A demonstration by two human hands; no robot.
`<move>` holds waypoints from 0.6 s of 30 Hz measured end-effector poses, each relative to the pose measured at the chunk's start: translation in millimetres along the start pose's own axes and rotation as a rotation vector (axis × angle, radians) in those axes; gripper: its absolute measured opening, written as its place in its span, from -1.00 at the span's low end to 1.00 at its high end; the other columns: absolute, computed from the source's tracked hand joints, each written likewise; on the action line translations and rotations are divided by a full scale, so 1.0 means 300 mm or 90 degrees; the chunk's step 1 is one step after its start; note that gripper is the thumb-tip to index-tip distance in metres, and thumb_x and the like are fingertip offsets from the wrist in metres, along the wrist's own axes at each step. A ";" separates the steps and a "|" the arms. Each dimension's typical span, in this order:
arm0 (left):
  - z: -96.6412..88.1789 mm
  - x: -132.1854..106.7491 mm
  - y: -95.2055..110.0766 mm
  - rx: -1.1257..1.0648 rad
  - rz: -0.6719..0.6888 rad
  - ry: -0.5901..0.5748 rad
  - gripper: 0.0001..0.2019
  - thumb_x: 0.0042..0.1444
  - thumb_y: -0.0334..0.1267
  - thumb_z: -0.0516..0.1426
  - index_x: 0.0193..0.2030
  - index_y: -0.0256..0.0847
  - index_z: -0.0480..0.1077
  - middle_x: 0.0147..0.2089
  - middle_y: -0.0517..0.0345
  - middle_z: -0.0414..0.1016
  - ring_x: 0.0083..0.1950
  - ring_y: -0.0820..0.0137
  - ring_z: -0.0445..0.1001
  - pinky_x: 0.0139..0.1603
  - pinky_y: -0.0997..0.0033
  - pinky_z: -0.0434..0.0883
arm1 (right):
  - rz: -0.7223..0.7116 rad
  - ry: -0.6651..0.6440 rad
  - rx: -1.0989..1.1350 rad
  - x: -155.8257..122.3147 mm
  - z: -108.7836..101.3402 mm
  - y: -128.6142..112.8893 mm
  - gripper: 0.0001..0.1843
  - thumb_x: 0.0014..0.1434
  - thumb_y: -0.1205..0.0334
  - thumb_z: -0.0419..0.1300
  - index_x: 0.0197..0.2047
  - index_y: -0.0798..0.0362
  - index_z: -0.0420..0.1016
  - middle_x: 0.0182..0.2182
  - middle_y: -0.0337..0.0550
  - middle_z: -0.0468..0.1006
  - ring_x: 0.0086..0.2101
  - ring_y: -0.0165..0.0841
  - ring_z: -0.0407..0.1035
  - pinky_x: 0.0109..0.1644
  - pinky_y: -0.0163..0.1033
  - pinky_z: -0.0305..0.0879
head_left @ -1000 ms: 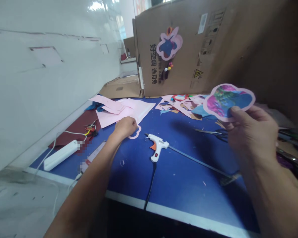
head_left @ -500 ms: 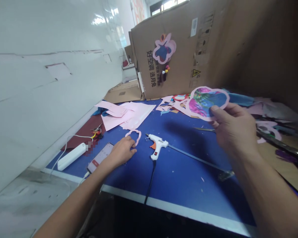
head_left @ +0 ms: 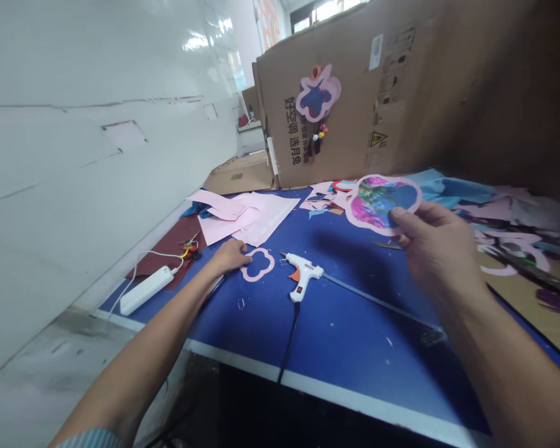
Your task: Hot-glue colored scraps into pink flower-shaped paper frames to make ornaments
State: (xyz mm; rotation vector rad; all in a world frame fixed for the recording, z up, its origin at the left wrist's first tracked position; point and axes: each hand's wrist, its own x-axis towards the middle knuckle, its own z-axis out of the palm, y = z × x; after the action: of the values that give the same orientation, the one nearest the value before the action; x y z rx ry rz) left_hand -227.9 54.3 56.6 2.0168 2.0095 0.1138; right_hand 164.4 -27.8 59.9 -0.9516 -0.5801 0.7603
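Against the far edge, a tall cardboard box (head_left: 401,93), closed side to the camera, contents out of sight. Stuck to its face, one finished pink flower decoration (head_left: 318,93) with beads hanging below. Beside it and lower, a flat cardboard carton (head_left: 242,174), likewise showing nothing inside.

Spread across the blue table (head_left: 345,336): loose pink paper sheets (head_left: 256,214) to the left, and a heap of cut scraps (head_left: 329,193) at the box's foot.

Raised above the table in the right hand (head_left: 436,246), pinched between thumb and fingers at its lower edge: a pink-rimmed flower cut-out (head_left: 380,200) with a multicoloured centre and no beads.

Lying flat near mid-table, corded and untouched, a white hot-glue gun (head_left: 304,277). Just left of it, a pink flower-outline ring (head_left: 257,264) flat on the table. At its edge, the left hand (head_left: 231,255), fingers curled, tips touching the paper. Impossible to tell whether gripping or only resting.

By appearances: one piece done and mounted, a second partly built in hand, the ring loose and unglued.
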 end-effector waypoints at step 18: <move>0.060 -0.014 -0.041 -0.137 -0.081 0.028 -0.67 -0.06 -0.51 0.33 -0.13 -0.16 0.53 -0.41 0.31 0.53 -0.43 0.39 0.42 -0.38 0.43 0.25 | 0.000 -0.062 -0.014 -0.005 -0.003 0.032 -0.63 -0.16 0.21 0.65 -0.25 0.08 0.73 -0.42 -0.24 0.60 -0.46 -0.42 0.37 -0.42 -0.32 0.25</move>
State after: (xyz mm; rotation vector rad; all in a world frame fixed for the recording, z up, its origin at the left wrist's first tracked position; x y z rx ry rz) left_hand -235.3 47.3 37.0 1.7656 2.0483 0.3338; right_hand 161.1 -26.0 51.0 -0.9389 -0.6743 0.8054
